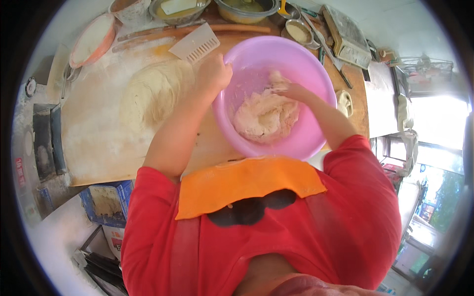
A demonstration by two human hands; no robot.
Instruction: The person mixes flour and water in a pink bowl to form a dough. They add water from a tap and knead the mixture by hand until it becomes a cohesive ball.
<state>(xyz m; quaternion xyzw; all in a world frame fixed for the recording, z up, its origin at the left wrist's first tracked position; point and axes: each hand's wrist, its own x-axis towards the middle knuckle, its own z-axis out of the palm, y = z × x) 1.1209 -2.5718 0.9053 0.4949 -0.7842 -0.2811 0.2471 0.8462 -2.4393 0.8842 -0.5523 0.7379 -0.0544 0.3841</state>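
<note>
My left hand [219,73] grips the left rim of a large pink plastic basin [329,87]. Inside the basin, my right hand [283,86] is at the upper edge of a rough, floury dough mass [264,118]; its fingers are coated with dough, and their hold on it is unclear. Left of the basin, a large smooth mound of dough [155,94] lies on the floured wooden worktop [96,148], partly behind my left forearm. A translucent plastic scraper with slots [195,43] is just beyond my left hand.
Rolling pins [237,28] lie behind the basin, with bowls of liquid [246,11] beyond. At back right are a small metal bowl [298,31] and a floury scale [346,37]. A pink-rimmed bowl [92,40] stands back left; a small dough piece [344,103] is right of the basin.
</note>
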